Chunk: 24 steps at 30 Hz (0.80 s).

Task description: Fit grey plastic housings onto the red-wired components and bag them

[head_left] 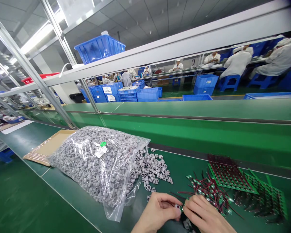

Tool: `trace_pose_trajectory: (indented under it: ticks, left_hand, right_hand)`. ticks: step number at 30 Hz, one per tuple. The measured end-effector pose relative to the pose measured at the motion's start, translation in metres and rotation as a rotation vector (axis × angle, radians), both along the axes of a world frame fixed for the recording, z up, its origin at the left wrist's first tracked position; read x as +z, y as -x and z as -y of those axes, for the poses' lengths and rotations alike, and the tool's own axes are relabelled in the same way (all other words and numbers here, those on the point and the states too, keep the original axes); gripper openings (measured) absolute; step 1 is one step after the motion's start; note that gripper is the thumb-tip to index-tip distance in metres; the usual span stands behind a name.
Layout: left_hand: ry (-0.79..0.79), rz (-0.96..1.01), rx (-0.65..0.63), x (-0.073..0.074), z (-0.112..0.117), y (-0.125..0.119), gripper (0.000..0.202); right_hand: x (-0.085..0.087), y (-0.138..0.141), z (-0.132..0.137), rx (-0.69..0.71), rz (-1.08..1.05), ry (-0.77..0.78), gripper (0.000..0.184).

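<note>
My left hand is closed, with thumb and forefinger pinching a small grey plastic part. My right hand meets it from the right, its fingers closed around a small green circuit board mostly hidden by the fingertips. Beneath the hands lies a dark object, mostly covered. Just beyond the right hand is a heap of small green boards with red and black wires. Loose grey plastic rings spill from a large clear bag left of my hands.
Panels of green boards with wires lie at the right. Flat cardboard sits under the bag's left side. A green conveyor belt runs behind the bench, below a metal frame holding a blue bin. People in white work farther back.
</note>
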State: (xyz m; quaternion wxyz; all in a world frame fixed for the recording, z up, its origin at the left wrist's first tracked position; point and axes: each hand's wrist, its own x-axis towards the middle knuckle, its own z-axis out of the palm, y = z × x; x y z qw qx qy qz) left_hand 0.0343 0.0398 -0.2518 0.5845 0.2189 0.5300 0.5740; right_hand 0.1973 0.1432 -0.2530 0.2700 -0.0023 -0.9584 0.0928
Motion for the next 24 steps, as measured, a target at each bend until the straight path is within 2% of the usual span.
trace_pose_trajectory:
  ticks: [3,9,13,18,24]
  left_hand:
    - [-0.036,-0.071,0.019,-0.007,-0.001,-0.004,0.025]
    - [-0.094,-0.323,0.075,-0.021,0.000,-0.012,0.022]
    - [-0.138,-0.378,0.077,-0.024,0.001,-0.014,0.023]
    - [-0.163,-0.489,0.090,-0.032,0.001,-0.016,0.026]
    - [-0.189,-0.740,0.154,-0.046,0.002,-0.023,0.030]
  right_hand:
    - [-0.007,0.001,0.003,-0.031,-0.010,0.116,0.027]
    - [-0.016,0.007,0.011,-0.212,0.093,0.662,0.020]
    - [-0.016,0.007,0.013,-0.256,0.123,0.891,0.020]
    - [-0.017,0.009,0.013,-0.302,0.165,0.978,0.021]
    - [-0.022,0.016,0.018,-0.326,0.154,0.870,0.016]
